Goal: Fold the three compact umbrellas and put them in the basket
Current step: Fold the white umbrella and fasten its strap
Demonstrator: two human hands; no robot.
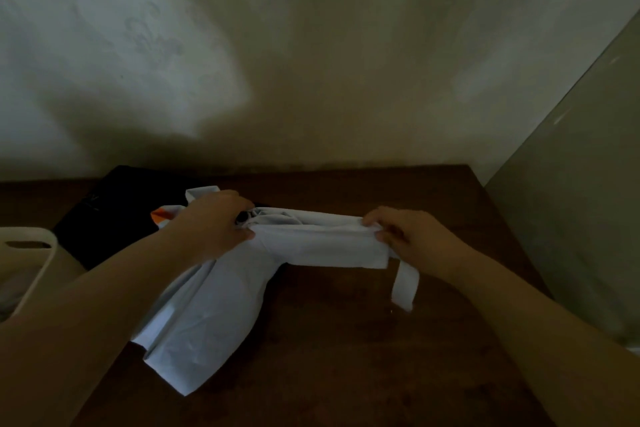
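White umbrella (311, 243) over the wooden bench (346, 340): we grip its ends, left hand (214, 225) and right hand (412, 239), fingers clamped on fabric; basket (38, 253) at left.

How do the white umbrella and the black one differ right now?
The white umbrella is lifted over the table, gripped by the left hand and right hand; the black umbrella lies untouched at the back left. The white one's cloth hangs loose with its strap dangling; the black one is a dark heap. Neither is in the basket.
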